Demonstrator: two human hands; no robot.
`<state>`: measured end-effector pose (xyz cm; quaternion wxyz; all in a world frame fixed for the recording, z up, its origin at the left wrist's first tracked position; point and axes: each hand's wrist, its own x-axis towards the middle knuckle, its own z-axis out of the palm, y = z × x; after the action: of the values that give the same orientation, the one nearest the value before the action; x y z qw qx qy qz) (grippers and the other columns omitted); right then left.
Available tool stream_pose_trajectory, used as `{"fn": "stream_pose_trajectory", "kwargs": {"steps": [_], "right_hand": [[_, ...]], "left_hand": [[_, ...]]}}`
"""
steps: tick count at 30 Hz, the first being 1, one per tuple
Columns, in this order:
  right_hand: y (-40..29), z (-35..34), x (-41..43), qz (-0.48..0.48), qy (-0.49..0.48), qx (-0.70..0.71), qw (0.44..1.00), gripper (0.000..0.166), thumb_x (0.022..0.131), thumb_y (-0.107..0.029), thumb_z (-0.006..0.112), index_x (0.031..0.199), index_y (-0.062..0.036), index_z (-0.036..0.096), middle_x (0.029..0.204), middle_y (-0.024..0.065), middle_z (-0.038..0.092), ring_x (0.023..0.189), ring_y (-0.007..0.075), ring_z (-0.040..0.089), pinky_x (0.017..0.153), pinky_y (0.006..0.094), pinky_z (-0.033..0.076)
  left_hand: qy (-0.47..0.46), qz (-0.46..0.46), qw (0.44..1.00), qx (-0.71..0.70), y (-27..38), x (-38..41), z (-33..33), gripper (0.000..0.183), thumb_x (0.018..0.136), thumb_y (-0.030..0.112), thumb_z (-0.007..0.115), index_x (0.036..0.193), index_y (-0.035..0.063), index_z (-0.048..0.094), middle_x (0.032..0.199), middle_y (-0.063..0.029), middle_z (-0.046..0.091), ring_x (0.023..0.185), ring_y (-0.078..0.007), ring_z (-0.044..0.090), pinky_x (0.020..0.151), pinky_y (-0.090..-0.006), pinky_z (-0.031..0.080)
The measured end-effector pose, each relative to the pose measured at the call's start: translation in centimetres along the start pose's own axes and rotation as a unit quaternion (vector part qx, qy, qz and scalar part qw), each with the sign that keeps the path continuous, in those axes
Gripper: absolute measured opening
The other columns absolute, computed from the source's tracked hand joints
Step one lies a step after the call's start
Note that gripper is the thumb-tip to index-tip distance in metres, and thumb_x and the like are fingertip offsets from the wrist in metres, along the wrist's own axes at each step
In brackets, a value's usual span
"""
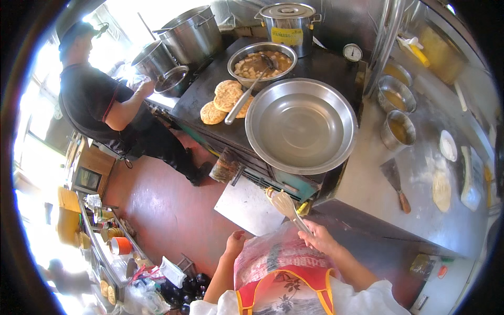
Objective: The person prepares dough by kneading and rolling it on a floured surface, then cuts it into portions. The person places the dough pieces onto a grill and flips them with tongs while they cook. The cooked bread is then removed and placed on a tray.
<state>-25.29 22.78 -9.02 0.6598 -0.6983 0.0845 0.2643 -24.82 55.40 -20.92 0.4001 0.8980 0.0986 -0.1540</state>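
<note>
My right hand point(321, 237) grips the handle of slotted tongs point(285, 204), held in front of my red apron with yellow edging. Close to the apron's other side, my left hand point(235, 243) is raised with its fingers curled; whether they are fully closed is unclear. Beyond the tongs, a wide steel basin point(301, 130) of clear liquid sits on the dark griddle top point(201, 88). Behind it stands a steel bowl of stew point(258, 65) with a ladle point(246, 98) in it. The ladle's handle reaches over several round flatbreads point(226, 96).
A person in dark clothes point(98, 94) stands at the left near large steel pots point(193, 35). A lidded pot point(289, 31) is at the griddle's back. The right counter point(362, 173) holds a scraper point(395, 185), dough point(441, 191) and small metal bowls point(398, 130).
</note>
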Motion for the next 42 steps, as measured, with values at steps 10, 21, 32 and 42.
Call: {"fn": "stream_pose_trajectory", "kwargs": {"steps": [10,21,32,42], "right_hand": [[-0.7,-4.2,-0.7,0.026,-0.013,0.04,0.999,0.062,0.078,-0.036,0.06,0.123,0.0004,0.039,0.083,0.007,0.059,0.065,0.0113,0.055,0.06,0.0254,0.045],[2.0,-5.5,-0.6,0.056,0.011,0.003,0.998,0.069,0.076,-0.04,0.061,0.127,-0.0014,0.035,0.089,0.0086,0.059,0.063,0.0108,0.055,0.058,0.0239,0.045],[-0.8,-2.7,1.2,0.018,-0.023,0.03,0.999,0.06,0.078,-0.032,0.06,0.125,-0.0018,0.038,0.064,-0.0005,0.051,0.05,0.005,0.046,0.046,0.021,0.039],[-2.2,4.7,1.4,0.042,-0.002,0.074,0.996,0.029,0.085,-0.021,0.052,0.107,-0.002,0.049,0.076,-0.0001,0.051,0.054,0.0046,0.046,0.046,0.0177,0.038]], "left_hand": [[-0.023,-0.106,0.993,-0.051,-0.6,-0.5,2.0,0.026,0.077,0.007,0.053,0.101,-0.0016,0.056,0.087,-0.0142,0.062,0.08,-0.0203,0.059,0.071,-0.0286,0.046],[-0.071,-0.084,0.994,0.028,2.6,-0.2,2.9,0.029,0.079,0.018,0.056,0.102,0.0011,0.057,0.089,-0.0151,0.061,0.081,-0.0223,0.059,0.072,-0.0299,0.046],[-0.009,-0.081,0.997,-0.019,2.5,0.5,0.6,0.032,0.078,0.022,0.057,0.101,-0.0004,0.056,0.084,-0.018,0.061,0.081,-0.0289,0.059,0.072,-0.0335,0.046],[0.21,0.021,0.975,0.069,7.2,7.1,-6.6,0.077,0.071,0.027,0.065,0.129,-0.0006,0.024,0.13,-0.0251,0.027,0.12,-0.0392,0.026,0.099,-0.0413,0.025]]}}
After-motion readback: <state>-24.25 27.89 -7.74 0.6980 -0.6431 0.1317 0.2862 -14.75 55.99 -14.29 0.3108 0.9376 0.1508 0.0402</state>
